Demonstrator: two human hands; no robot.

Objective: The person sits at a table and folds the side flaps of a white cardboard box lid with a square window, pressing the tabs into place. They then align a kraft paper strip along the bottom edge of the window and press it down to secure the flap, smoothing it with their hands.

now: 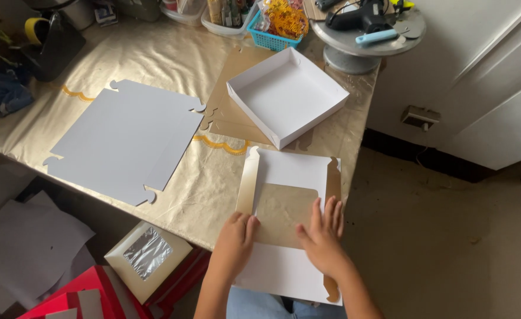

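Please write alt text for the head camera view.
Two bare hands, left hand and right hand, press flat on a white cardboard sheet with a window cutout at the edge of a gold-covered table. An open white box tray sits behind it.

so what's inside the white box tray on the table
The white box tray looks empty: only its bare white floor and walls show. It sits on a brown cardboard sheet, whose middle is covered by the tray.

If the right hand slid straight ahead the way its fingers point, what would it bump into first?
Probably the raised far flap of the flat white windowed cardboard sheet under the right hand; beyond it stands the open white cardboard tray.
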